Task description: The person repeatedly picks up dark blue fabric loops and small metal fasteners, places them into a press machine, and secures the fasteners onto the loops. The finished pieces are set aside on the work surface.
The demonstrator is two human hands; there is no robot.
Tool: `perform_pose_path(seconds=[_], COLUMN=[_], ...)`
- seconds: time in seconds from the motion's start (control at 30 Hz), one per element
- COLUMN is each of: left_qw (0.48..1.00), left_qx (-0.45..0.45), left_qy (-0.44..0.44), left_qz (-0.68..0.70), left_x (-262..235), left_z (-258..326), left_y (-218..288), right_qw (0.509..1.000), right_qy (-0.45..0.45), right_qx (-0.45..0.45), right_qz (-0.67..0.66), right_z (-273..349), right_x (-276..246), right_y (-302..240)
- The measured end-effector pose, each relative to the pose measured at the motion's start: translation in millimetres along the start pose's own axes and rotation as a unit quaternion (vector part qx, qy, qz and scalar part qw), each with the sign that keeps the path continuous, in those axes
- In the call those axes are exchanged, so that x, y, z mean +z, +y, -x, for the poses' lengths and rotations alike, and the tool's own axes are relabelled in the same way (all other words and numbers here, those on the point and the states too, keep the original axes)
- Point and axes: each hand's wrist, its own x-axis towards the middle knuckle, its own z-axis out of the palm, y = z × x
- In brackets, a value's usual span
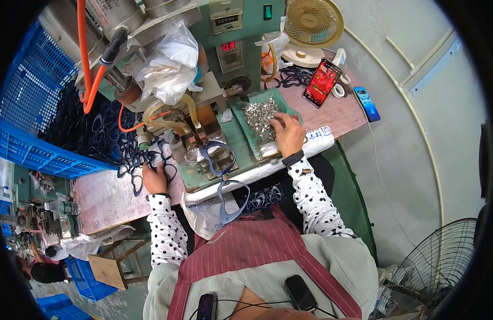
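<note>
Head view: blue crate; left hand touching dark frames on the pinkish tabletop, grip unclear; blue frame at the green machine; right hand, fingertips bunched at metal bits, hold unclear; pale wall.

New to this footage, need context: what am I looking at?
There's no robot: one picture, from a fisheye camera on the person's head, looking down, so edges bend. The hands are the wearer's own.

The left hand is at a pile of dark blue frames on the pinkish table, beside a blue crate. The right hand reaches into a green tray of small shiny metal parts; whether either hand grips a piece is unclear. Between them, a blue glasses-shaped frame sits at the front of a green machine.
</note>
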Motion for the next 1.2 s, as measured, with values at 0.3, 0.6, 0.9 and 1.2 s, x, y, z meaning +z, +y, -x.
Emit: perform_pose_path(seconds=[0.3,0.6,0.9,1.2], left_qw=[0.969,0.848,0.755,0.697], left_qx=[-0.067,0.427,0.548,0.601], left_qy=[-0.126,0.11,0.026,0.055], left_qz=[0.2,0.294,0.359,0.387], left_x=[-74,-175,-169,-183], left_z=[-8,23,38,46], left_y=[15,167,200,196], right_qw=[0.995,0.941,0.902,0.882], right_qy=[-0.079,-0.222,-0.321,-0.257], right_qx=[-0.031,0.024,0.06,0.121], right_qz=[-0.052,-0.255,-0.281,-0.376], right_z=[-4,-17,-8,1], right_x=[5,-19,-13,11], right_y=[-12,-114,-137,-154])
